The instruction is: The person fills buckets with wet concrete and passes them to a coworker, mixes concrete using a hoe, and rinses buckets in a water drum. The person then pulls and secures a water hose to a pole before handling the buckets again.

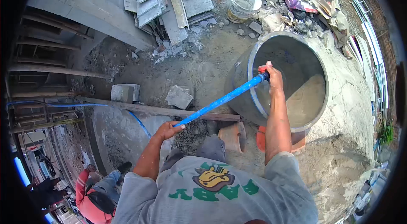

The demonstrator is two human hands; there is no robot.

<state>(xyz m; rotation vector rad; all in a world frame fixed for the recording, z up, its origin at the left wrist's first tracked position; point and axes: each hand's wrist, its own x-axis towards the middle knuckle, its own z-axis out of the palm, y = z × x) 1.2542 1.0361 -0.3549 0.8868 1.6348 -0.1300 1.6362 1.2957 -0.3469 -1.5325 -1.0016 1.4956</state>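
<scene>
A blue hose runs straight and slanting between my two hands. My left hand is closed round its lower part, in front of my body. At the upper end my right hand grips the hose by its dark fitting, beside a small red piece that looks like a valve handle. This end is over the near-left rim of a large round drum. Inside the drum lies murky grey-brown water or slurry; I cannot tell whether water flows from the hose.
Below the drum are an orange bucket and a clay-coloured bucket. Concrete blocks and a wooden plank lie leftward. Sand is heaped at right. A whitish bucket stands behind. A person in red is lower left.
</scene>
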